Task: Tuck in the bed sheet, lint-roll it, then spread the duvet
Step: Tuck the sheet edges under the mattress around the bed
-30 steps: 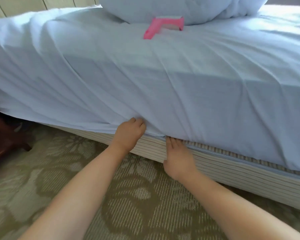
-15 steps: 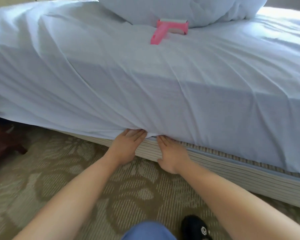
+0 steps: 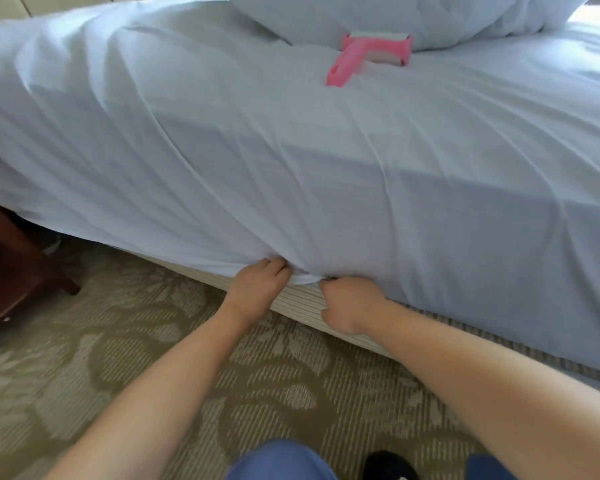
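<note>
A pale blue bed sheet (image 3: 291, 161) covers the mattress and hangs wrinkled over its near side. My left hand (image 3: 257, 289) and my right hand (image 3: 350, 303) both grip the sheet's lower hem just above the striped bed base (image 3: 302, 299), a small fold of cloth bunched between them. To the left of my hands the hem hangs loose. A pink lint roller (image 3: 368, 55) lies on top of the bed near the far side. Behind it sits the bundled white duvet (image 3: 395, 15).
A dark wooden piece of furniture (image 3: 11, 271) stands on the left beside the bed. The floor is patterned green carpet (image 3: 153, 358). My blue-clad knee (image 3: 281, 460) and a black shoe (image 3: 390, 465) show at the bottom edge.
My hands went from flat fingers pushing under the mattress edge to curled grips on the hem, which now bunches between them. The view shifted left, so the roller appears further right.
</note>
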The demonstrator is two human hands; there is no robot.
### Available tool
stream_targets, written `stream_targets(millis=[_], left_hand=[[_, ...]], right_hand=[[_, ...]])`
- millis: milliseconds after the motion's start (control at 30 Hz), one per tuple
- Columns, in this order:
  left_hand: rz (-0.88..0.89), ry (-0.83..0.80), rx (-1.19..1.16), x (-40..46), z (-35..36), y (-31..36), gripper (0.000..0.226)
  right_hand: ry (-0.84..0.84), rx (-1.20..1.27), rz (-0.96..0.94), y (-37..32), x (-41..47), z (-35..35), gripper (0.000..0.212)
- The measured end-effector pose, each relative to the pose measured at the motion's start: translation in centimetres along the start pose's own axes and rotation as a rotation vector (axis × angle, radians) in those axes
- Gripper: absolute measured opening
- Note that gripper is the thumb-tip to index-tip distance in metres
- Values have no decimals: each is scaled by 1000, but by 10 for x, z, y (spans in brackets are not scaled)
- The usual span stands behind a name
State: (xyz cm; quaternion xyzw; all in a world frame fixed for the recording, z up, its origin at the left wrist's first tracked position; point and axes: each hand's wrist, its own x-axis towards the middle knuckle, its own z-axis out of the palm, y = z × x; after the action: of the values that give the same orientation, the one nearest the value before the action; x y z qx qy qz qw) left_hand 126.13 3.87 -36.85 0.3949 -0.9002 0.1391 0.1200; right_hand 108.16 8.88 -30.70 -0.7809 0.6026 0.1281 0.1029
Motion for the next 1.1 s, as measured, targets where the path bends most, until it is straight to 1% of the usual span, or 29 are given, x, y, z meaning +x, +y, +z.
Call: stream_targets(millis=[67,133,267,367,533,633,700,833,967,1033,1100], left_hand=[[-38,18,-11,5,-2,-4,54],[-47,41,-6,6,-1,-6,46],[-34,66,18,3,3,-7,48],[-52,77,10,2,1,-2,49],[-140,140,-25,9,-5,2,33],[-244,134,-96,15,-5,3,29],[-323,120,-146,18,-6,3,27],[-365,118,-116,20,-9,4,27],[-470,83,-96,21,-8,7,30],[-513,77,-100,26,-7,5,34],[-545,94,-73,32,-10,5,38]], right_hand=[[43,16,-14,-2,-2,2,39],[80,12,-25,-3,-4,6,44],[137,-24,-20,-5,-7,20,60],[141,-34,-8,-10,-9,25,66],[130,-114,-19,-16,-10,30,80],[170,-56,-93,-7,-14,34,77],[163,-31,-164,-4,-16,37,74],[175,60,-171,-4,-13,36,72],[367,87,-180,-4,-5,36,66],[308,57,-190,-6,-4,31,68],[167,65,-165,-8,1,28,71]])
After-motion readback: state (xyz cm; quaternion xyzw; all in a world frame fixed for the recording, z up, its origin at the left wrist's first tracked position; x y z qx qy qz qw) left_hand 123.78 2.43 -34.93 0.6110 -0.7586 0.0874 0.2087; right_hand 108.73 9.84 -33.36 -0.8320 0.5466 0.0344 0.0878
